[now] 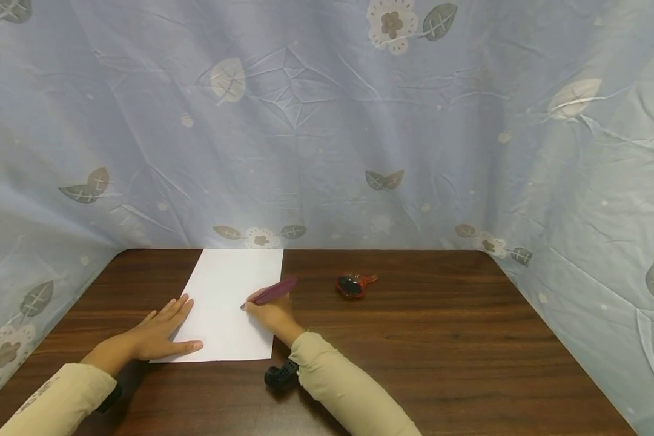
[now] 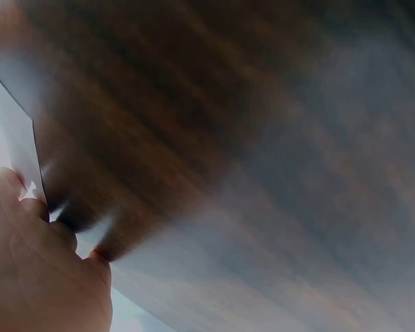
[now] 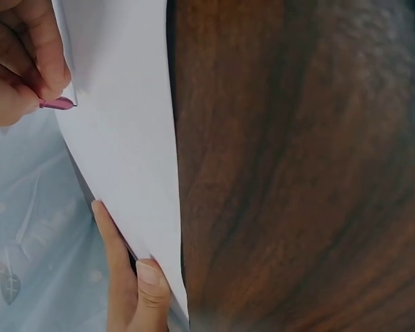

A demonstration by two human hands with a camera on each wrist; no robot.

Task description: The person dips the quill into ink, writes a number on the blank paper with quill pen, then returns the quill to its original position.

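Note:
A white sheet of paper lies on the brown wooden table. My left hand rests flat with spread fingers along the sheet's left edge, the thumb on its lower part. Over the right half of the paper, my right hand pinches a purple pen with a broad, feather-shaped upper end. The pen slants down to the left, its tip close over the middle of the sheet. In the right wrist view the purple pen tip shows beyond the fingertips. The left wrist view catches mostly the back of my left hand.
Right of the paper sits a small glossy red object with a dark middle and a short stub. A pale blue curtain with leaf and flower prints hangs behind the table and along both sides.

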